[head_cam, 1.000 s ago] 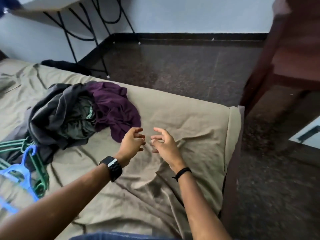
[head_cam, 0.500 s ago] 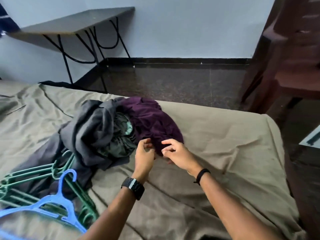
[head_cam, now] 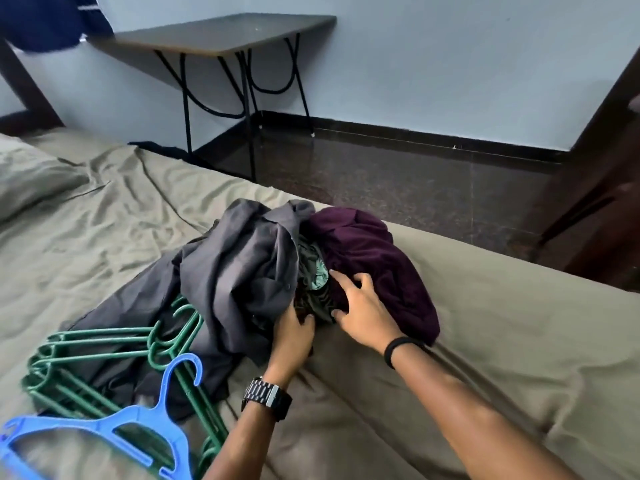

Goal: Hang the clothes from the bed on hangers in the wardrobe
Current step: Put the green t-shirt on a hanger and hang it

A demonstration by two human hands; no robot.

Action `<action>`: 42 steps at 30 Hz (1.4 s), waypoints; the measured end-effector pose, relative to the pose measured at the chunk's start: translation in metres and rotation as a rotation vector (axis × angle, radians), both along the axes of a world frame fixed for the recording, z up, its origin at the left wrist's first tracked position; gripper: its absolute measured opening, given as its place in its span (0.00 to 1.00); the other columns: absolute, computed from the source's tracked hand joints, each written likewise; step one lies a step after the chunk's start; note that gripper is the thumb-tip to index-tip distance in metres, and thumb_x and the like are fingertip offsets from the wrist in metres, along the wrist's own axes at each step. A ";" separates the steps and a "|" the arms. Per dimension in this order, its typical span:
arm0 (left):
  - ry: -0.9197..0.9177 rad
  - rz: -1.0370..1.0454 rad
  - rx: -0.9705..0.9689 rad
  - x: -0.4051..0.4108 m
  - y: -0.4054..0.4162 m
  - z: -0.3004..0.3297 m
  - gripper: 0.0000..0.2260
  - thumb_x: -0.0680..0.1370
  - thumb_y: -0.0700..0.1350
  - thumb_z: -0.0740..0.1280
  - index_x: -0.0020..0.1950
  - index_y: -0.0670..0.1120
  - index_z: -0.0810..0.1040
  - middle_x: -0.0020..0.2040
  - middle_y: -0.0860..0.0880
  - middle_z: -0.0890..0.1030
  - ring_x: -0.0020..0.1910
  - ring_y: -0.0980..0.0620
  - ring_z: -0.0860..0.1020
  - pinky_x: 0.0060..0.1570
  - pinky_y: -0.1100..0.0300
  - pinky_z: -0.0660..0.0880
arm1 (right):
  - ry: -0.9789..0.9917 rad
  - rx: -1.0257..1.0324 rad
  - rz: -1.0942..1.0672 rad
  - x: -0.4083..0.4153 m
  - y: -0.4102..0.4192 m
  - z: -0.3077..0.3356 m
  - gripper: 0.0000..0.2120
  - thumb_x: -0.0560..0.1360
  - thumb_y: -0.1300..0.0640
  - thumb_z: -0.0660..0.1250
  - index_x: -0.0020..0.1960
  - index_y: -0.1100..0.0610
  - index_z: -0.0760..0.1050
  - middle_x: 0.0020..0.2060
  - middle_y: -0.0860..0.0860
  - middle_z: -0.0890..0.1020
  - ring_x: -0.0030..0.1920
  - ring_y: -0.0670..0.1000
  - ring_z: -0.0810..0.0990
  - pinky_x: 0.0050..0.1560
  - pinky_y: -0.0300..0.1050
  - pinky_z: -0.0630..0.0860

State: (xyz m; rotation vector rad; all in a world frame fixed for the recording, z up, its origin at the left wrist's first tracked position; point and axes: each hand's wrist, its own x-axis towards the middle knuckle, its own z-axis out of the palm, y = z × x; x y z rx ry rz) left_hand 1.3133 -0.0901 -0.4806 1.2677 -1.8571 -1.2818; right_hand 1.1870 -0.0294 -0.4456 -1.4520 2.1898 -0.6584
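Clothes heap on bed, both hands at its near edge; no garment lifted yet.

Crumpled dark purple garment (head_cam: 374,258) lies on the olive-sheeted bed (head_cam: 502,341), directly ahead of and under the right hand (head_cam: 363,306), whose grip rests spread and unclosed on the cloth. Left hand (head_cam: 294,336) sits just beside it, fingers hidden in the patterned green fabric (head_cam: 313,271) beneath the rumpled grey shirt (head_cam: 239,271); its grip cannot be told. Green plastic hangers (head_cam: 104,344) and a blue plastic hanger (head_cam: 114,427) lie left of the heap, nearer the left hand.
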 end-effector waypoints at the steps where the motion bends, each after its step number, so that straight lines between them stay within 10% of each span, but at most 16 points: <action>1: -0.007 -0.032 -0.019 0.001 0.002 -0.002 0.28 0.77 0.33 0.62 0.77 0.44 0.59 0.75 0.46 0.64 0.74 0.50 0.62 0.73 0.51 0.60 | 0.069 0.058 0.012 -0.002 0.001 -0.004 0.30 0.78 0.62 0.64 0.76 0.50 0.59 0.68 0.55 0.60 0.55 0.60 0.76 0.53 0.47 0.72; 11: -0.198 -0.256 -0.100 0.016 0.020 -0.013 0.25 0.79 0.39 0.62 0.76 0.48 0.60 0.77 0.50 0.58 0.76 0.55 0.56 0.67 0.71 0.51 | 0.038 0.331 0.007 -0.034 0.036 -0.017 0.11 0.76 0.55 0.66 0.41 0.62 0.73 0.38 0.56 0.78 0.42 0.59 0.81 0.36 0.43 0.69; 16: -0.089 -0.215 -0.165 0.046 0.045 -0.010 0.17 0.77 0.34 0.63 0.65 0.46 0.75 0.60 0.51 0.78 0.60 0.57 0.76 0.58 0.71 0.70 | -0.029 0.367 0.057 -0.024 0.047 -0.005 0.08 0.78 0.57 0.65 0.52 0.61 0.78 0.49 0.61 0.80 0.43 0.56 0.83 0.36 0.41 0.73; 24: 0.086 0.272 -0.243 0.113 0.064 -0.010 0.20 0.74 0.28 0.60 0.58 0.49 0.78 0.52 0.54 0.82 0.52 0.60 0.79 0.57 0.57 0.76 | -0.139 0.234 0.368 0.062 0.032 0.008 0.11 0.77 0.58 0.66 0.59 0.54 0.79 0.49 0.50 0.82 0.40 0.35 0.77 0.42 0.27 0.70; 30: 0.274 0.220 -0.082 0.123 0.055 -0.006 0.34 0.76 0.30 0.62 0.76 0.54 0.56 0.71 0.50 0.69 0.65 0.56 0.74 0.65 0.59 0.70 | -0.141 -0.078 0.165 0.093 0.015 0.002 0.22 0.75 0.55 0.69 0.67 0.48 0.71 0.70 0.55 0.60 0.70 0.56 0.66 0.70 0.45 0.63; 36: -0.049 0.193 -0.074 0.086 0.050 -0.012 0.29 0.75 0.35 0.65 0.75 0.45 0.61 0.71 0.45 0.60 0.71 0.49 0.64 0.69 0.64 0.60 | 0.067 0.270 0.184 0.063 0.000 -0.022 0.25 0.76 0.50 0.66 0.72 0.43 0.66 0.78 0.56 0.41 0.76 0.62 0.53 0.73 0.52 0.59; 42: 0.044 0.280 -0.184 0.071 0.061 -0.015 0.08 0.75 0.39 0.68 0.41 0.48 0.71 0.37 0.52 0.77 0.37 0.59 0.74 0.40 0.65 0.69 | -0.007 -0.041 0.221 0.039 0.022 -0.034 0.14 0.78 0.62 0.65 0.62 0.59 0.76 0.62 0.51 0.76 0.64 0.51 0.74 0.67 0.42 0.68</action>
